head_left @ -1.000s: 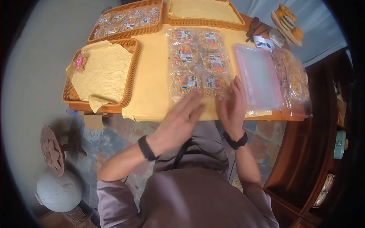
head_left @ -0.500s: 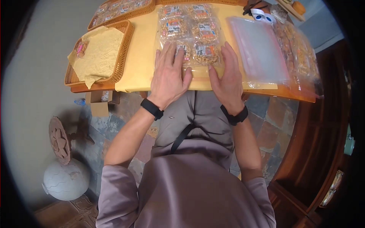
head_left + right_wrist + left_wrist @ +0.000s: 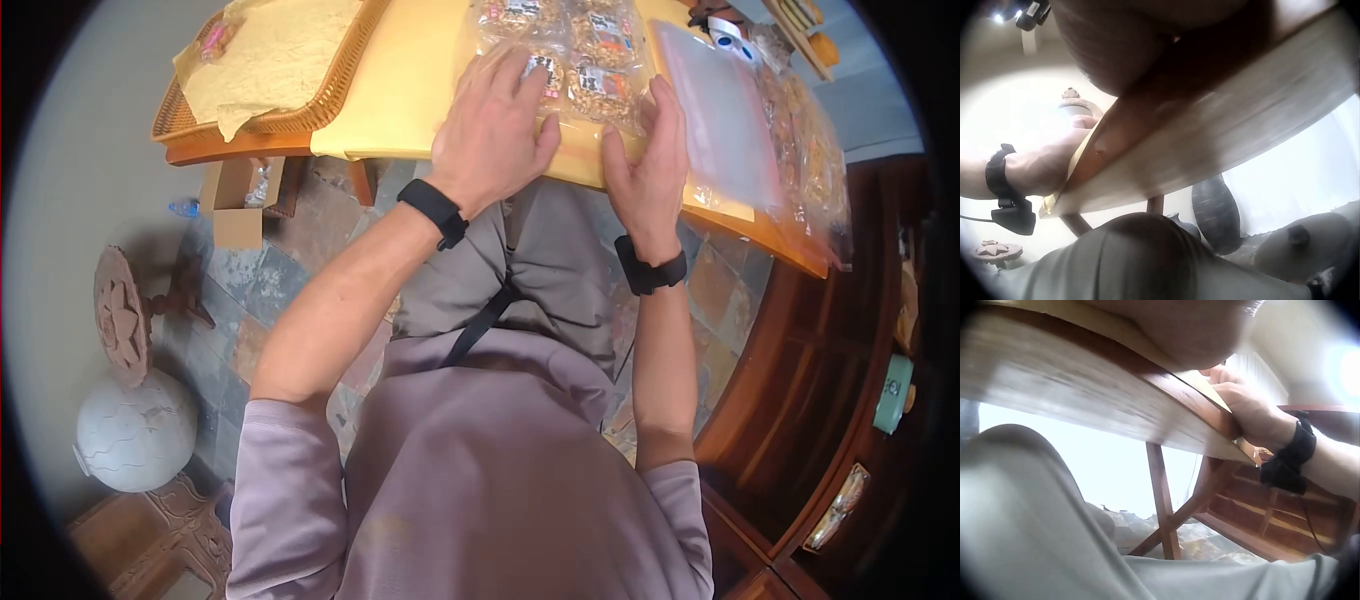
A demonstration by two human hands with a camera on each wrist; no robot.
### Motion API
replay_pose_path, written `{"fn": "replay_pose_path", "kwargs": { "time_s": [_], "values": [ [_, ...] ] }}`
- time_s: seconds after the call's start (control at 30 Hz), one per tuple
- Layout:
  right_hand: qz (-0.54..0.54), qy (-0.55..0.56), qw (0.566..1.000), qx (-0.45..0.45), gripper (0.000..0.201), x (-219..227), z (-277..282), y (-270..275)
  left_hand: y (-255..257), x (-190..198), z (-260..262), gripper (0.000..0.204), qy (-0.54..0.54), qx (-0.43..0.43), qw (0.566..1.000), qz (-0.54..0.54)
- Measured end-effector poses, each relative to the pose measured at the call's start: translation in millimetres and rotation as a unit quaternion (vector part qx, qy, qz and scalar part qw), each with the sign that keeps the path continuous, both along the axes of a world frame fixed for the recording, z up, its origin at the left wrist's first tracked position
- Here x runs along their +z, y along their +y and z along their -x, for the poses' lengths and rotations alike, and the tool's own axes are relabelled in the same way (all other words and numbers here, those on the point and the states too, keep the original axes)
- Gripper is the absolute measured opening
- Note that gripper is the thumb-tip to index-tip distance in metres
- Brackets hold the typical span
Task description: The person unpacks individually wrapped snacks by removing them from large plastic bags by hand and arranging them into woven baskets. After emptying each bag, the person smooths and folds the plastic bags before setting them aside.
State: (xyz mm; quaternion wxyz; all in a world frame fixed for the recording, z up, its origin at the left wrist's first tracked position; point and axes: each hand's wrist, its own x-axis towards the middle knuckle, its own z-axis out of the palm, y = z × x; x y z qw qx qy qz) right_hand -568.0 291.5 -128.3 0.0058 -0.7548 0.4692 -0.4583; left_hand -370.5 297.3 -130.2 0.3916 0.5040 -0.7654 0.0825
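In the head view, a clear plastic bag (image 3: 555, 75) holding several round packs of nut-like pieces with printed labels lies flat on the yellow cloth. My left hand (image 3: 495, 130) rests over the bag's lower left part, fingers stretched forward, hiding part of one pack. On the other side my right hand (image 3: 650, 165) is at the bag's lower right edge, fingers straight and thumb apart. The left wrist view catches the right hand (image 3: 1250, 406) above the table edge; the right wrist view catches the left hand (image 3: 1044, 165) at that edge.
Flat clear bags with pink edges (image 3: 715, 120) lie to the right, beside more filled bags (image 3: 805, 150). At the left stands a wicker basket (image 3: 335, 95) lined with yellow paper, one small pink-labelled pack inside. An opened cardboard box (image 3: 238, 215) sits below the table.
My left hand has moved from the bag's near edge onto its lower left pack, its fingers now stretched forward. The right hand stays by the lower right edge. The head view has tilted down.
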Motion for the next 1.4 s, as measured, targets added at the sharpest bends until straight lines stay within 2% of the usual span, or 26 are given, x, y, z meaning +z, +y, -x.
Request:
{"fn": "replay_pose_path", "kwargs": {
  "time_s": [0.3, 0.43, 0.5, 0.6, 0.67, 0.73, 0.9, 1.03, 1.1, 1.17, 1.23, 1.3, 1.33, 1.37, 1.4],
  "values": [
    [-0.014, 0.035, 0.999, -0.026, 0.062, 1.6, 0.0, 1.9, -1.4, -1.0, 2.0, 0.042, 0.019, -0.018, 0.999, 0.023],
    [-0.01, 0.036, 0.999, -0.028, 0.06, 1.4, -0.9, 0.9, 0.4, 12.4, -1.9, 0.043, -0.005, -0.006, 0.999, -0.044],
    [-0.012, 0.048, 0.998, -0.029, 0.06, 1.7, -0.1, 2.2, -0.8, 11.7, 0.3, 0.037, -0.023, 0.025, 0.998, 0.044],
    [-0.008, 0.065, 0.997, -0.029, 0.061, 5.1, -0.3, 2.1, -3.4, 1.5, 2.1, 0.042, 0.029, -0.024, 0.999, 0.028],
    [-0.009, 0.075, 0.997, -0.025, 0.061, 3.9, 1.3, 3.3, -5.2, -2.1, 3.4, 0.044, 0.025, -0.016, 1.0, 0.011],
    [-0.042, 0.028, 0.999, -0.007, 0.062, -1.4, 5.4, -0.9, -6.4, -3.3, 2.7, 0.045, 0.016, -0.002, 1.0, -0.003],
    [-0.074, 0.033, 0.996, -0.03, 0.063, 2.8, 4.3, 3.8, -5.4, -1.6, 6.3, 0.049, 0.002, 0.003, 0.999, -0.036],
    [-0.095, 0.012, 0.995, -0.025, 0.068, 2.1, 4.2, 9.7, 0.6, -2.5, 8.7, 0.043, 0.007, 0.011, 0.999, -0.034],
    [-0.129, -0.045, 0.99, -0.026, 0.069, 3.7, -0.9, 7.2, 7.5, 7.8, 3.9, 0.041, 0.006, 0.014, 0.999, -0.041],
    [-0.136, 0.039, 0.989, -0.048, 0.066, 15.1, -2.7, 11.1, 15.6, 11.3, 1.9, 0.043, -0.022, -0.013, 0.995, -0.091],
    [-0.177, -0.043, 0.983, -0.02, 0.066, 13.4, -5.0, 11.6, 22.1, 18.4, -4.3, 0.043, -0.054, -0.023, 0.994, -0.095],
    [-0.186, -0.054, 0.981, -0.005, 0.068, 5.7, 2.4, 14.3, 25.5, 25.4, -16.9, 0.044, -0.083, -0.034, 0.99, -0.107],
    [-0.208, -0.083, 0.975, 0.002, 0.069, 8.2, -0.1, 15.2, 24.8, 28.7, -26.9, 0.044, -0.082, -0.073, 0.988, -0.108],
    [-0.2, -0.026, 0.979, -0.014, 0.07, 9.7, 1.9, 15.0, 27.7, 32.5, -35.3, 0.044, -0.078, -0.109, 0.984, -0.116],
    [-0.223, -0.055, 0.973, -0.003, 0.07, 14.7, -0.5, 17.4, 31.2, 38.7, -44.0, 0.044, -0.084, -0.101, 0.984, -0.122]
  ]
}}
